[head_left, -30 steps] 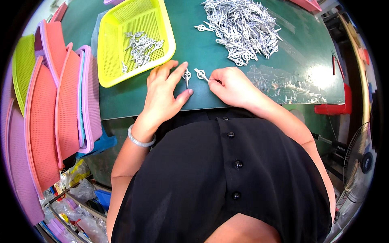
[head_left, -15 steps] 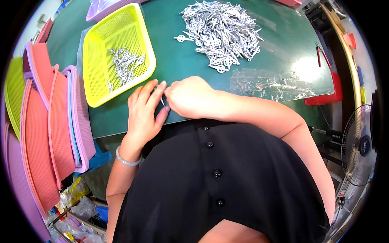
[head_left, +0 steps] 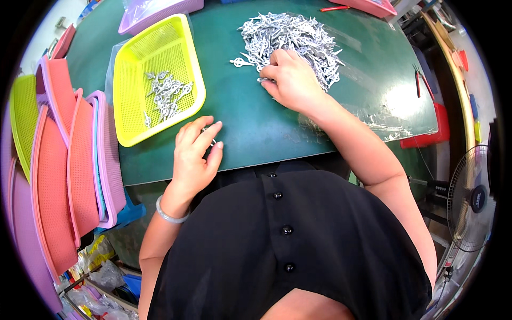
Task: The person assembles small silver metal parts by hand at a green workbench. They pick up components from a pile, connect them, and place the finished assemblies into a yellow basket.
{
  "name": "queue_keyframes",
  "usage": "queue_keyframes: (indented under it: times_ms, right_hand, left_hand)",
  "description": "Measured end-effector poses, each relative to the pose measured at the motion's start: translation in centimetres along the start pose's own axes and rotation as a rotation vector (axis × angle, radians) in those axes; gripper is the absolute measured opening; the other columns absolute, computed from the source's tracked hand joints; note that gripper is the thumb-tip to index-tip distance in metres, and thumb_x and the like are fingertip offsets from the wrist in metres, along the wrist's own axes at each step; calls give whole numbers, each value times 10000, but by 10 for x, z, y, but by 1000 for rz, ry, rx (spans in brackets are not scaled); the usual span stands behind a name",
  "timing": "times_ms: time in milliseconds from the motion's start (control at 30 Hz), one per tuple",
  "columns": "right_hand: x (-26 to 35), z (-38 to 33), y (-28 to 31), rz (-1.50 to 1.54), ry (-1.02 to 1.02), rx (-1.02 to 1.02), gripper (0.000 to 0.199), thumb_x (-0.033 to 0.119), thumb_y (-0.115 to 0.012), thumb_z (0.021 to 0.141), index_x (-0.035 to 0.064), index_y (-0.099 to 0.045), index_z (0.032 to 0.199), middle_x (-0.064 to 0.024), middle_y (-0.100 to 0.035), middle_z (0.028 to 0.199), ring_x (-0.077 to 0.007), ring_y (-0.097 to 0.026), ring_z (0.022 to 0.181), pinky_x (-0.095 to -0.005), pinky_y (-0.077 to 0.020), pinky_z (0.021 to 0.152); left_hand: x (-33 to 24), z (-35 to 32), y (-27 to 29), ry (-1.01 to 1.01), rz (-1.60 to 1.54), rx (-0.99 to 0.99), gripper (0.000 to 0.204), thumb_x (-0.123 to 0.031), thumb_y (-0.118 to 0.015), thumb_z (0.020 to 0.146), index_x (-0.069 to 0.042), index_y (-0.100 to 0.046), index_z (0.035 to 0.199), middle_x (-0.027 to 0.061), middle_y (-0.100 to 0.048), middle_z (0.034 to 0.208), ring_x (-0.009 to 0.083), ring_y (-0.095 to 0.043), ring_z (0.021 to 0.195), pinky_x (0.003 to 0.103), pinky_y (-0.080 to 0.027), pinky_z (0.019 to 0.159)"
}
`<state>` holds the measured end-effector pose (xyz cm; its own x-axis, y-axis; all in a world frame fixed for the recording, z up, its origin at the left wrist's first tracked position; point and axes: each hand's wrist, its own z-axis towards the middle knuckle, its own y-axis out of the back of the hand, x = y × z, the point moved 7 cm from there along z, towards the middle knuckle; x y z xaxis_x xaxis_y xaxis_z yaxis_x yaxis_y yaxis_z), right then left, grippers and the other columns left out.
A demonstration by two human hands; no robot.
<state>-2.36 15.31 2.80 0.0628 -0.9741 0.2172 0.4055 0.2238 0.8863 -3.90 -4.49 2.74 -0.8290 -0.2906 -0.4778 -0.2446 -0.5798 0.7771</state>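
A heap of small silver-grey parts [head_left: 290, 40], each with a pierced round head and a pointed tail, lies on the green table. At the heap's near edge is my right hand [head_left: 296, 82], its fingers bent and pinching; a bit of one grey part shows under the fingertips. My left hand [head_left: 193, 152] rests near the table's front edge, with a thin grey part [head_left: 213, 142] mostly hidden between thumb and fingers. Beyond it stands a yellow-green mesh basket [head_left: 124, 96], with several of the same grey parts [head_left: 168, 93] loose on its bottom.
Pink, purple and green baskets [head_left: 53, 176] are stacked along the left side. A purple basket [head_left: 154, 15] and a pink tray [head_left: 373, 6] stand at the far edge. Clear tape [head_left: 373, 125] covers the table's right front. A fan [head_left: 469, 197] stands at right.
My right hand has left the left hand's side and moved away and to the right, to the heap. My left hand stays near the basket, slightly lower.
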Motion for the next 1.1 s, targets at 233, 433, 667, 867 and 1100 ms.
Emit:
queue_keyframes:
  times_ms: [233, 433, 667, 867, 1100]
  right_hand:
    - [31, -9, 15, 278, 170, -205, 110, 116, -603, 687, 59, -566, 773, -81, -546, 749, -268, -538, 735, -371, -438, 651]
    - [46, -23, 25, 341, 168, -223, 176, 125, -617, 685, 44, -540, 821, -100, -560, 740, -281, -549, 667, -360, -455, 593]
    - [10, -51, -8, 1293, -543, 207, 223, 175, -555, 827, -15, -565, 944, -40, -599, 764, -73, -529, 619, -200, -424, 538]
    - [18, -66, -20, 1544, -660, 418, 182, 158, -503, 860, -3, -587, 875, -53, -602, 699, -76, -541, 564, -181, -420, 513]
    - [21, -69, -28, 1619, -735, 433, 156, 158, -545, 820, 20, -616, 806, -46, -611, 655, -65, -532, 521, -175, -405, 474]
  left_hand:
    - [18, 25, -45, 586, -843, -43, 192, -112, -557, 826, 6, -559, 977, 55, -589, 867, 104, -542, 734, 233, -447, 670]
    - [8, 49, -58, 556, -1104, -22, 139, -107, -508, 867, 14, -567, 904, 27, -583, 772, 64, -531, 680, 203, -450, 628]
    - [14, 53, -60, 542, -1182, 9, 151, -100, -492, 871, 4, -569, 948, 30, -588, 783, 80, -532, 684, 210, -452, 640]
    - [8, 57, -56, 429, -1003, 96, 177, -130, -480, 885, -14, -579, 975, 16, -581, 784, 71, -522, 697, 214, -450, 666]
    - [7, 57, -56, 454, -1049, 67, 172, -120, -480, 880, -7, -587, 954, 6, -562, 741, 67, -505, 672, 208, -445, 638]
